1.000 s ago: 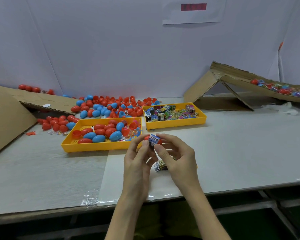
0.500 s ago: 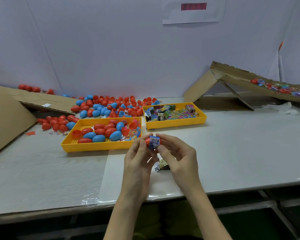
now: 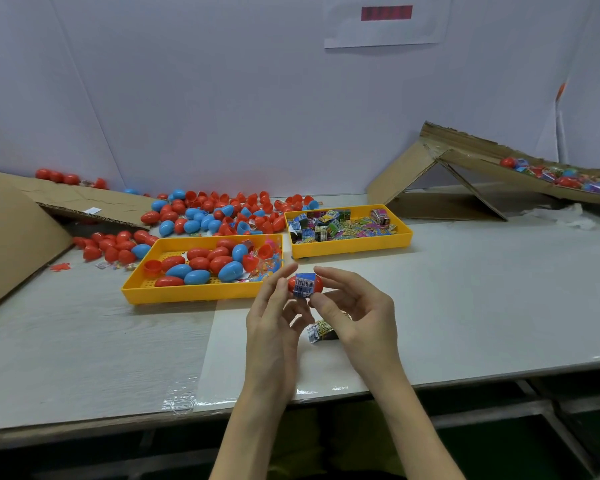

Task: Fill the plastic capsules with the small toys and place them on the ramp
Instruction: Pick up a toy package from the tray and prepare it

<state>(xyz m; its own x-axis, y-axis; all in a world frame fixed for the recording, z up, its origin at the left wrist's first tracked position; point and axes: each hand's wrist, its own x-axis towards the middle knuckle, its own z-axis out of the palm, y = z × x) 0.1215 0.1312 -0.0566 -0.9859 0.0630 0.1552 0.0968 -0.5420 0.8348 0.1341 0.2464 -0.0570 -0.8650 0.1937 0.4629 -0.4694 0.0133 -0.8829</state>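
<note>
My left hand [image 3: 274, 323] and right hand [image 3: 357, 317] pinch, fingers [image 3: 328, 305] curled, a smooth red egg-shaped capsule [image 3: 318, 285] with a shiny blue packet [image 3: 305, 284] against it, mid-frame above the flat grey bench [image 3: 482, 289]. Brown cardboard ramp [image 3: 471, 159] upper right.

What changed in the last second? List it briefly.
The left hand and right hand drew the red capsule with its blue packet slightly toward the person; more red shows now. Both keep pinching it. The spare packet, yellow trays and cardboard ramp stayed put.
</note>
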